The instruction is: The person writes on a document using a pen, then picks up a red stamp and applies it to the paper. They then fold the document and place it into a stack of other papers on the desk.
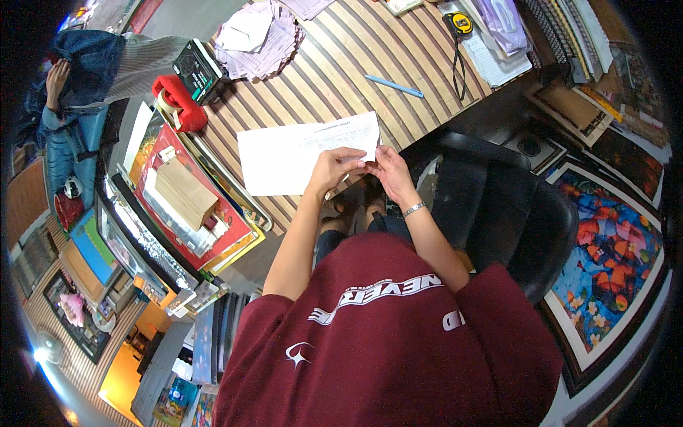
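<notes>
A white sheet of paper (274,156) lies at the near edge of a striped wooden table (334,64), with faint print on its right half. My left hand (337,169) is closed on the sheet's lower right part, thumb and fingers pinching it. Beside it, my right hand (389,171) pinches the right corner, which lifts off the table. The fingertips of both hands nearly meet there. A blue pen (393,86) lies on the table beyond the paper, touched by neither hand.
Pink paper slips (260,43) are piled at the far left, near a red tape dispenser (178,104) and a black box (198,71). A yellow tape measure (461,23) rests far right. A black chair (498,206) and framed painting (605,256) stand at right. Another person (78,67) is far left.
</notes>
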